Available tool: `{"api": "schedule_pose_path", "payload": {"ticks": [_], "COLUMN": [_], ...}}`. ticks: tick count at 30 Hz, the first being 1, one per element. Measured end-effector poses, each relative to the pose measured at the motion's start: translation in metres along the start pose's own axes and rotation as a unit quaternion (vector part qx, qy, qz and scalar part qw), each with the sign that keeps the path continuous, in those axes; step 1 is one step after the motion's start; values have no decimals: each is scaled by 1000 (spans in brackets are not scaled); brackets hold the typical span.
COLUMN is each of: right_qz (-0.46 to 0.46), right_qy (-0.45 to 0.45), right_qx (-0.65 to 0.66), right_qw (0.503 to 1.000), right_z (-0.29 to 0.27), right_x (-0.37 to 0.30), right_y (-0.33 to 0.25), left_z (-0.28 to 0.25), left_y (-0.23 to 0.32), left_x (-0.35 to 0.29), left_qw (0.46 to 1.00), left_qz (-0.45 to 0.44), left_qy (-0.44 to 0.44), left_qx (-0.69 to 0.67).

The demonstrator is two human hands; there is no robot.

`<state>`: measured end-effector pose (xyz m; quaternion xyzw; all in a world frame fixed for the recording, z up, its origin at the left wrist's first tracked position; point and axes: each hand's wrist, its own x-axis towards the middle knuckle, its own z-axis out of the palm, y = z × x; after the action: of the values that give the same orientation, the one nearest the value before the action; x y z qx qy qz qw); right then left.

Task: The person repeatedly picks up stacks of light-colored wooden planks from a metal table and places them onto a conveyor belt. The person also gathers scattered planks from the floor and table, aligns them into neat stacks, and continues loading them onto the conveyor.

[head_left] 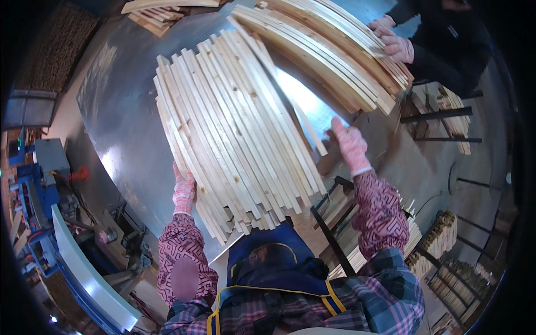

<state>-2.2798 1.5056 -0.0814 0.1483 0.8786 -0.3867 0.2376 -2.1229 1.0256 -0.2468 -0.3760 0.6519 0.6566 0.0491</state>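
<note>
A wide bundle of long pale wooden slats (234,123) lies on a shiny metal table (123,117), running from near my chest toward the far side. My left hand (183,192), in a pink glove, presses against the left edge of the bundle near its close end. On the right of the bundle, my right hand (350,146), also gloved in pink, rests flat with fingers apart, next to a single thin slat (310,129). It grips nothing.
A second stack of slats (329,50) lies at the far right, with another person's gloved hands (393,42) on it. Black metal racks (441,117) hold more wood on the right. More slats (153,14) sit at the far edge. A blue machine (44,184) stands left.
</note>
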Motion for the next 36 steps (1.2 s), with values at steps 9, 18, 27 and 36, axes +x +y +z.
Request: {"api": "schedule_pose_path", "payload": {"ticks": [9, 18, 27, 36], "right_qz": [-92, -201, -160, -79], "right_qy": [-101, 14, 13, 76], "right_qx": [-109, 58, 97, 8], "right_qw": [985, 978, 982, 994], "right_z": [35, 91, 98, 101], "right_x": [37, 120, 111, -197], "right_y": [-63, 43, 31, 107], "left_z": [9, 25, 20, -64], "left_y": [14, 34, -34, -153], "left_x": [-18, -35, -15, -197], "left_qw": [1000, 988, 972, 961], "left_qz": [12, 138, 187, 240], "left_qy": [-8, 33, -4, 76], "left_qx": [24, -53, -144, -114]}}
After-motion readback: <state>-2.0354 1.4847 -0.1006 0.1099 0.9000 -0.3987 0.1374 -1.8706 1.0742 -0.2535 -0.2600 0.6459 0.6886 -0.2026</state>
